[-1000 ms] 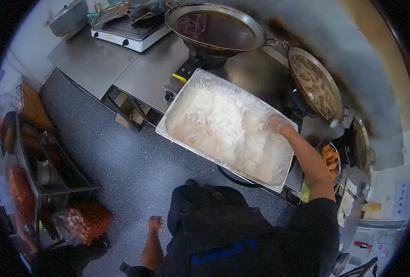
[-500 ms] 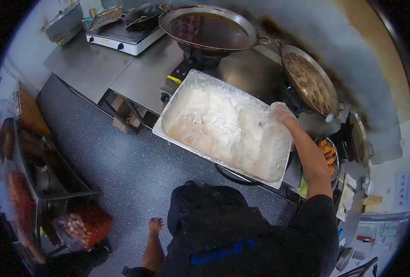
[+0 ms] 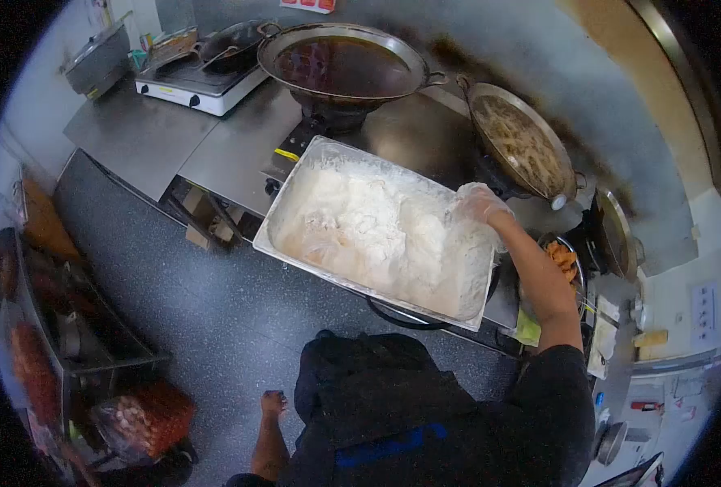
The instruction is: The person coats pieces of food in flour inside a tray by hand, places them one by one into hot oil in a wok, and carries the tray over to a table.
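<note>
Head view: tray [image 3: 359,287] of white powder over the desk's [image 3: 214,158] front edge. Right arm extended, whitened right hand [image 3: 475,204] at tray's far right corner; cannot tell if gripping. Left hand [image 3: 274,403] well apart, low on tray's body side, curled; closure unclear. Open floor [image 3: 190,284] left of tray.

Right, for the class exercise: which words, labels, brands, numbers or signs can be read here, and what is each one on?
None can be read for certain.
Blue lettering on the dark clothing: too blurred.
Red-and-white sign at the top edge: cut off, too small.
Pale panel at right: marks too small.
Yellow strip on the burner: any print is too small.
</note>
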`<action>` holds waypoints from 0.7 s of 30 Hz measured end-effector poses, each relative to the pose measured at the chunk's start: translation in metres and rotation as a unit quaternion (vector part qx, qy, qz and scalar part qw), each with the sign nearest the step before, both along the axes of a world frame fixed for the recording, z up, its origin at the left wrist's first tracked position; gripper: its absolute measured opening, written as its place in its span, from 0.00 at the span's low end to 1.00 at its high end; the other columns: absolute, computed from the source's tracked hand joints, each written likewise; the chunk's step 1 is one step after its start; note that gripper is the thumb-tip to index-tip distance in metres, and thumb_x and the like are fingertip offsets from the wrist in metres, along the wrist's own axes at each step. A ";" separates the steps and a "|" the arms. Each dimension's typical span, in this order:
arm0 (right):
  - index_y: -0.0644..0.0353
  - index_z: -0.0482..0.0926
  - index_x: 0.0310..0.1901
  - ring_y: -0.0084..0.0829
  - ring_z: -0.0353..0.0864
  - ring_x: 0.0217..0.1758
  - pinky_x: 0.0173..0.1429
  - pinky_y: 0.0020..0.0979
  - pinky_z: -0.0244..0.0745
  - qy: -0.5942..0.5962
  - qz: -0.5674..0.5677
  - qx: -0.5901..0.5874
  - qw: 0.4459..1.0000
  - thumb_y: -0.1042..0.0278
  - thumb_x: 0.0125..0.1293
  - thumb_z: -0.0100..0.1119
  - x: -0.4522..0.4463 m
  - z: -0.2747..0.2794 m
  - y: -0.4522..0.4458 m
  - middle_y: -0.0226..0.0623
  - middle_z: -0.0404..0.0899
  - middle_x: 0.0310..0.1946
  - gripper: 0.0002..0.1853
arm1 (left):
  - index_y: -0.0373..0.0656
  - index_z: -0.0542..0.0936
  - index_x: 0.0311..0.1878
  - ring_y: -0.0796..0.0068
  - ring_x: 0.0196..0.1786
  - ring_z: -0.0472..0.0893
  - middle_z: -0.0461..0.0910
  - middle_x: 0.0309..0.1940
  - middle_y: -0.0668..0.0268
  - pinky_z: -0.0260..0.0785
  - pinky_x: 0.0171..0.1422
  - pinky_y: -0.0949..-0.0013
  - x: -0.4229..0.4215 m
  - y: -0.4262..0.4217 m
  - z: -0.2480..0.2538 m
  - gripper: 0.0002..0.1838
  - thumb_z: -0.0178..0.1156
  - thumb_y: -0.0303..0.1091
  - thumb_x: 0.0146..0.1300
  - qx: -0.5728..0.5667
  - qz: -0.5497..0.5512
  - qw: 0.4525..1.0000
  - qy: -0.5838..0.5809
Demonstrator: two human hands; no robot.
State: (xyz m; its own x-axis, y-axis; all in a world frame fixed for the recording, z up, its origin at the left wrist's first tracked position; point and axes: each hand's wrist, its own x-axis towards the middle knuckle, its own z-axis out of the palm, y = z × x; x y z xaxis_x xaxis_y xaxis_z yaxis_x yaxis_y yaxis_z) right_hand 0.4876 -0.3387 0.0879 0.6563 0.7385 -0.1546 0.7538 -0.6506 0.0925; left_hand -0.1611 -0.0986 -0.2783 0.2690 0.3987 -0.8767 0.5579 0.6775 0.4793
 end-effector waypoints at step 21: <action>0.57 0.80 0.30 0.37 0.73 0.41 0.53 0.35 0.66 -0.147 0.023 -0.017 0.989 0.70 0.54 0.49 0.139 0.275 -0.099 0.41 0.78 0.34 0.08 | 0.44 0.77 0.36 0.64 0.24 0.77 0.78 0.26 0.60 0.68 0.25 0.60 0.067 -0.067 -0.010 0.13 0.49 0.41 0.59 0.101 -0.169 0.980 0.016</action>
